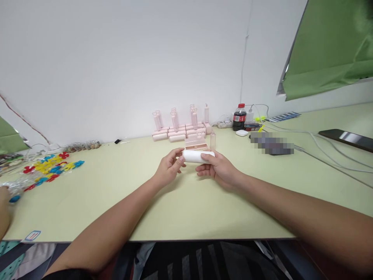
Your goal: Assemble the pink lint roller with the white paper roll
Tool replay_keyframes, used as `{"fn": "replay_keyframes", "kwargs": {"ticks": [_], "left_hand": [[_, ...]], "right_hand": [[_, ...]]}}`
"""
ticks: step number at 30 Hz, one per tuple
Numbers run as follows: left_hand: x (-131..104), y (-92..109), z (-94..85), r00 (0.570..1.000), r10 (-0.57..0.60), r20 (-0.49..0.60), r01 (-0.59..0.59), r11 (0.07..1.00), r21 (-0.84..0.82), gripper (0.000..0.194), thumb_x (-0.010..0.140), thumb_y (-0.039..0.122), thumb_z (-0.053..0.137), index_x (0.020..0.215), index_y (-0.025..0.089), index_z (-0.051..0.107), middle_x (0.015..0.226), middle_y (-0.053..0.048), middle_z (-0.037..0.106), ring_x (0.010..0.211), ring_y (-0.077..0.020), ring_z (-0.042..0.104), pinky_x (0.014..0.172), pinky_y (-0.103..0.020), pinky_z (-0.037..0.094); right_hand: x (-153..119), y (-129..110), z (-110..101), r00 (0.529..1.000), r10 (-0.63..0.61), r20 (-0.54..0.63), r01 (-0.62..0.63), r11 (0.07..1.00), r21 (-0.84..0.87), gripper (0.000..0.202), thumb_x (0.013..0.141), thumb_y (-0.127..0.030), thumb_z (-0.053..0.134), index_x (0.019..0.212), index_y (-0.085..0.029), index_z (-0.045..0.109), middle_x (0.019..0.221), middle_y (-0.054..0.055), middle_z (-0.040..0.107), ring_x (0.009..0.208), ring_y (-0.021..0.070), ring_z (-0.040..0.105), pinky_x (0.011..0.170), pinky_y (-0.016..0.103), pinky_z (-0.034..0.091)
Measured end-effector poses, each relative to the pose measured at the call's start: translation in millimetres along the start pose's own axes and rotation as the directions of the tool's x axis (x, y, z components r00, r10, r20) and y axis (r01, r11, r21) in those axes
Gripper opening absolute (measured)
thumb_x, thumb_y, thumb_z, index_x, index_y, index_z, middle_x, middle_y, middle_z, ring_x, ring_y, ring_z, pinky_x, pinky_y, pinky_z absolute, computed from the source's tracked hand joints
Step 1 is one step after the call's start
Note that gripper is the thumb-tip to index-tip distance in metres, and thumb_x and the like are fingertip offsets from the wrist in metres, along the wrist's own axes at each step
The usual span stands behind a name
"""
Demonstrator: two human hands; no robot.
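Step in hand: both hands hold white cylindrical roller [197, 156] above pale green worktop [116, 202] centre. Left hand [169, 168] fingertips pinch left end; right hand [217, 169] clamped around body. Next move likely calls for seating into pink plastic holder [196, 144] just behind; holder detail unclear.

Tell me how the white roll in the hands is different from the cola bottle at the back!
The white roll is plain white; the cola bottle is dark with a red cap and label. The roll lies sideways, while the bottle stands upright. The roll is held between the left hand and right hand, above the table; the bottle stands untouched by the wall. Both are round, tube-like shapes.
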State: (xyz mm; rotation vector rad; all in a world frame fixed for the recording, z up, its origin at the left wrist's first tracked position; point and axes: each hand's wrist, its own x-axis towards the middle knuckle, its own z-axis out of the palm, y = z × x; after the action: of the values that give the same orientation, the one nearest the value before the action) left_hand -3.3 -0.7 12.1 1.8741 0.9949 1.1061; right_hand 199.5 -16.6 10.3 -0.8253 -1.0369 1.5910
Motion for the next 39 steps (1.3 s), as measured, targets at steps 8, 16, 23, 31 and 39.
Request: {"fn": "replay_keyframes", "kwargs": {"ticks": [8, 16, 23, 31, 39], "left_hand": [[0, -1, -0.3, 1.0, 0.013, 0.003, -0.013, 0.997, 0.081, 0.054, 0.09, 0.049, 0.048, 0.137, 0.023, 0.041, 0.134, -0.012, 0.051, 0.097, -0.0192, 0.062, 0.065, -0.027, 0.057], [-3, 6, 5.1, 0.92, 0.122, -0.373, -0.051, 0.98, 0.195, 0.072, 0.09, 0.035, 0.046, 0.151, 0.031, 0.007, 0.157, -0.01, 0.019, 0.123, -0.0222, 0.047, 0.09, -0.033, 0.052], [-4, -4, 8.5, 0.976, -0.043, 0.216, 0.021, 0.994, 0.106, 0.072, 0.087, 0.027, 0.051, 0.151, 0.031, 0.02, 0.144, -0.008, 0.047, 0.115, -0.0248, 0.057, 0.079, -0.034, 0.055], [27, -20, -5.5, 1.0, 0.002, 0.019, -0.012, 0.82, 0.573, 0.049, 0.084, 0.021, 0.047, 0.133, 0.022, 0.051, 0.142, -0.009, 0.046, 0.118, -0.0234, 0.053, 0.094, -0.037, 0.049], [81, -32, 6.7, 0.979, -0.013, 0.205, -0.157, 0.595, 0.788, 0.036, 0.087, 0.028, 0.045, 0.12, 0.021, 0.061, 0.126, -0.01, 0.057, 0.117, -0.026, 0.052, 0.098, -0.038, 0.043]], "right_hand": [[2, 1, -1, 1.0, -0.01, 0.006, 0.01, 0.999, 0.042, 0.021, 0.086, -0.029, 0.061, 0.104, -0.021, 0.053, 0.094, 0.004, 0.062, 0.062, 0.012, 0.064, 0.059, 0.029, 0.059], [3, 0, -1, 0.992, -0.031, -0.126, 0.042, 0.995, 0.086, 0.017, 0.088, -0.032, 0.056, 0.101, -0.021, 0.053, 0.089, 0.002, 0.057, 0.06, 0.0113, 0.061, 0.057, 0.029, 0.058], [7, 0, -4, 0.983, -0.004, -0.181, 0.022, 0.995, 0.099, 0.01, 0.088, -0.025, 0.054, 0.097, -0.021, 0.05, 0.086, 0.004, 0.06, 0.06, 0.012, 0.061, 0.06, 0.03, 0.059], [8, 2, -3, 0.987, -0.024, -0.156, 0.022, 1.0, -0.015, 0.019, 0.083, -0.022, 0.06, 0.097, -0.022, 0.048, 0.072, 0.0, 0.059, 0.055, 0.0111, 0.058, 0.048, 0.023, 0.052], [8, 8, -5, 0.992, 0.05, -0.112, -0.058, 0.996, -0.073, 0.025, 0.082, -0.029, 0.062, 0.099, -0.023, 0.046, 0.063, -0.003, 0.055, 0.049, 0.0105, 0.053, 0.04, 0.021, 0.047]]}}
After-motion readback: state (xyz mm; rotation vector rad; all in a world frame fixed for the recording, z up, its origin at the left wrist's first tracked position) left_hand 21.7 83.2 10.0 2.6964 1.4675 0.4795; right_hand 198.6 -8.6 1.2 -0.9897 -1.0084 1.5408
